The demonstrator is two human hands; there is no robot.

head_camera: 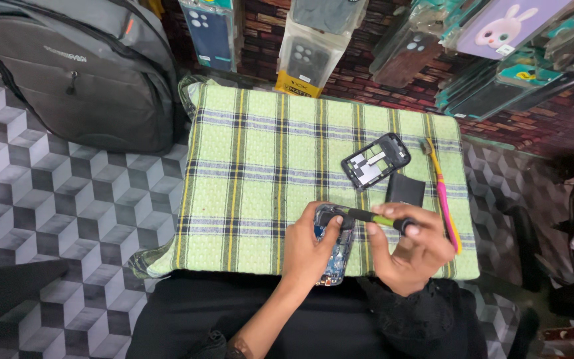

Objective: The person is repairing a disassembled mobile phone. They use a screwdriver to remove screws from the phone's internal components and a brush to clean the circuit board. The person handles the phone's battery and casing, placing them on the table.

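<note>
Head view, looking down: two hands at work over one green plaid cloth point(254, 166). Left hand point(310, 247) wrapped around one opened phone body point(335, 249), fingers curled over its left edge, blue circuit board showing beneath. Right hand point(414, 251) pinching one screwdriver point(375, 218) with a green and black handle, thumb and fingertips closed on the handle end, tip laid across the upper end of the phone body, just at the left hand's fingertips. Just above the hands, one black phone frame point(375, 161), lying flat and tilted. Between that frame and the right hand, one flat black battery point(405, 189), close beside the screwdriver's handle. To the right of the right hand, one pink and yellow toothbrush point(444, 193), lying lengthwise, bristles at the far end, its near end touching or just beside the knuckles; hard to tell which. Far up and left of the left hand, one grey backpack point(81, 73) on a cube-patterned floor point(48, 219). Beyond the cloth, well above both hands, several packaged phone cases point(307, 53) hanging against a brick wall, too crowded for an exact count.
</note>
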